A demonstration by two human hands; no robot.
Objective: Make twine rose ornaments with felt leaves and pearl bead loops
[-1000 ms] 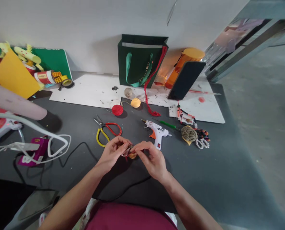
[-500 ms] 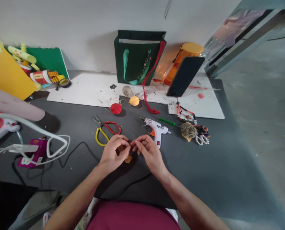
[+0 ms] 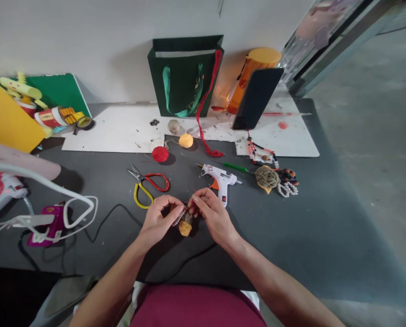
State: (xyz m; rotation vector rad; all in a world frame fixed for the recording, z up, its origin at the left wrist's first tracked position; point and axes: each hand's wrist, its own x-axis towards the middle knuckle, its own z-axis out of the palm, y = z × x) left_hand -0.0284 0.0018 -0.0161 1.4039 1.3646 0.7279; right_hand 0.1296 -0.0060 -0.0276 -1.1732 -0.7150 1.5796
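My left hand (image 3: pixel 159 221) is closed in a pinch on a small ornament (image 3: pixel 186 227). It has a brown woven rosette, a yellow piece below and a string of pearly beads at its left. Beside it, my right hand (image 3: pixel 213 214) has thumb and fingers pressed together at the ornament's upper end. What sits between those right fingertips is too small to make out, though a thin reddish strand shows near them. A white glue gun (image 3: pixel 219 178) lies just past my right hand. Scissors (image 3: pixel 144 184) with red and yellow handles lie open beyond my left hand.
A similar rosette ornament (image 3: pixel 268 177) lies at the right, by a green-handled tool (image 3: pixel 235 167). Behind are red (image 3: pixel 160 154) and yellow yarn balls, a dark green bag (image 3: pixel 182 84), a phone (image 3: pixel 257 100) and an orange bottle (image 3: pixel 238 97). White cables (image 3: pixel 80 200) loop at the left.
The view has shifted slightly. The ornament now shows more between my hands, with its rosette and beads in sight. Both hands stay close together.
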